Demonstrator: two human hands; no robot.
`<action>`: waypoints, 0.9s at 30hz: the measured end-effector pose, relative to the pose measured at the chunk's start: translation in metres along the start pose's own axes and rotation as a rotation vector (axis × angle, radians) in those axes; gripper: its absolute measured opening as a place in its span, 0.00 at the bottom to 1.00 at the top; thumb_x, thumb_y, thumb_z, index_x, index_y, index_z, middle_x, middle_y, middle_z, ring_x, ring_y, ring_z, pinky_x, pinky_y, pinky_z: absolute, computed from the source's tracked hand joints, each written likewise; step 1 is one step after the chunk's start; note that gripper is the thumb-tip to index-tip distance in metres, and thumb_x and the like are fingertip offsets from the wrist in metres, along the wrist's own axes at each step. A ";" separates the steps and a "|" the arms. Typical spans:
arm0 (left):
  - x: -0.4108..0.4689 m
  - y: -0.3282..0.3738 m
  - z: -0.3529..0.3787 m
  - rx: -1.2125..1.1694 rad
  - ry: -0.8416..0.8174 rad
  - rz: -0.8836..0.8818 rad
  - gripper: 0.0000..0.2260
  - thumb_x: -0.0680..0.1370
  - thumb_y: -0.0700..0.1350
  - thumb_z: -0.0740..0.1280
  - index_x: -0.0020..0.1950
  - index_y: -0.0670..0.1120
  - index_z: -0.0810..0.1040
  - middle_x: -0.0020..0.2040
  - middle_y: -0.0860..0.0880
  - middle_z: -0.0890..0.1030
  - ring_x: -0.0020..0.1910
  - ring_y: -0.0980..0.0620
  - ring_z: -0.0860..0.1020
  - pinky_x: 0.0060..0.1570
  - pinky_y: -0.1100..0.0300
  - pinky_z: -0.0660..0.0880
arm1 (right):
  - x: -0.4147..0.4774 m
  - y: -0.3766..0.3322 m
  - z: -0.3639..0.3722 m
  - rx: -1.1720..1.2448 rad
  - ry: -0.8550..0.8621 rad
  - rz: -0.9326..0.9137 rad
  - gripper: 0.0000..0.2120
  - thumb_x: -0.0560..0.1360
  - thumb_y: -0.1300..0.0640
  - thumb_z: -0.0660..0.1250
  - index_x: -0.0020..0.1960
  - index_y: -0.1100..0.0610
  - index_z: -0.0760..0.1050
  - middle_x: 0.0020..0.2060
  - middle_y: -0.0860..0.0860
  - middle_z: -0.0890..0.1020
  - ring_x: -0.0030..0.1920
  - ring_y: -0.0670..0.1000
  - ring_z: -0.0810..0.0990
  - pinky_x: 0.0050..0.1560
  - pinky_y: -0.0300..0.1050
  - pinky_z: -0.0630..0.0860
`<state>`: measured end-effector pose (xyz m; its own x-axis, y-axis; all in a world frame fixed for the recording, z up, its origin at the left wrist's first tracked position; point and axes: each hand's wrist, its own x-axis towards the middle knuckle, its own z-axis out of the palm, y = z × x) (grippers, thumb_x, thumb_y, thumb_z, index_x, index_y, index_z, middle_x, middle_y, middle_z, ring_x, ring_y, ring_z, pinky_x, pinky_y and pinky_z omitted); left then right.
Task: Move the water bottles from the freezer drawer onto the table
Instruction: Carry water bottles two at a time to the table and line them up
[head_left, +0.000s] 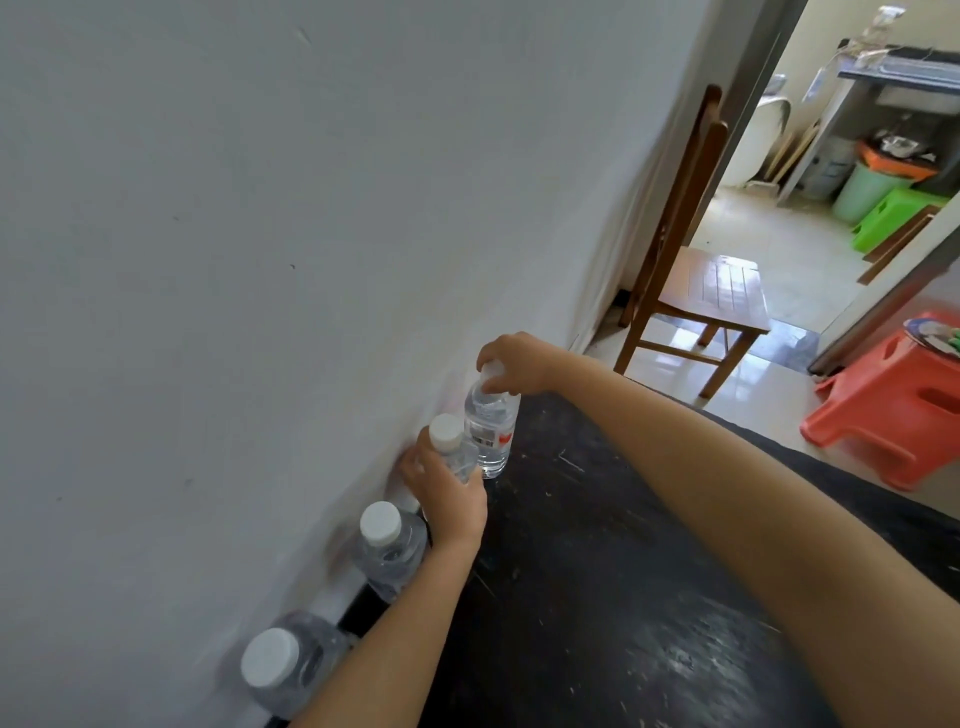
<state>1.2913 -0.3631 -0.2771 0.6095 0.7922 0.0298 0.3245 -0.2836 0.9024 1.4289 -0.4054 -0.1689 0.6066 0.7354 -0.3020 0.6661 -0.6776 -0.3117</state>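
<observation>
4 counted in a row along the left edge of the table (597, 571), close against the wall (260, 260): far bottle (488, 431), second bottle (445, 432), third bottle (387, 551), nearest bottle (283, 665). All clear plastic, cylindrical, with white round screw caps; red-and-white label on the far bottle. Table top black, matt, scratched.

Right hand (511, 361) reached far across, arm extended, palm down, fingers curled over the far bottle's cap and gripping it; bottle upright, base on the table. Left hand (449, 493) nearer, fingers wrapped round the second bottle below its cap, clenched on it; base hidden, contact with table not determinable. Third and nearest bottles upright, untouched.

Far right, on glossy tiled floor: wooden chair (711, 291), orange plastic stool (893, 405).
</observation>
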 end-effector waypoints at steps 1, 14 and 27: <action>0.001 0.000 0.001 -0.005 0.004 -0.014 0.27 0.70 0.35 0.71 0.67 0.38 0.65 0.66 0.37 0.66 0.66 0.41 0.64 0.65 0.57 0.59 | 0.000 -0.001 0.002 -0.011 0.012 0.001 0.18 0.76 0.56 0.62 0.64 0.60 0.71 0.60 0.56 0.75 0.53 0.53 0.75 0.50 0.41 0.68; -0.033 0.030 -0.009 0.057 -0.061 -0.021 0.43 0.72 0.40 0.70 0.75 0.41 0.42 0.75 0.37 0.46 0.75 0.41 0.46 0.73 0.47 0.49 | -0.086 0.028 0.033 0.259 0.159 0.188 0.39 0.76 0.47 0.63 0.75 0.49 0.40 0.68 0.59 0.70 0.62 0.58 0.74 0.61 0.50 0.71; -0.077 0.046 -0.068 0.521 -0.340 0.590 0.37 0.76 0.50 0.64 0.75 0.43 0.43 0.76 0.41 0.43 0.75 0.41 0.42 0.72 0.50 0.40 | -0.215 0.042 0.041 0.211 0.240 0.283 0.36 0.76 0.49 0.63 0.75 0.46 0.43 0.69 0.55 0.68 0.65 0.57 0.72 0.64 0.50 0.70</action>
<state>1.2102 -0.4004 -0.2091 0.9400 0.2552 0.2266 0.1259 -0.8764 0.4648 1.3084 -0.5928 -0.1543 0.8532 0.4851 -0.1916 0.3706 -0.8223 -0.4318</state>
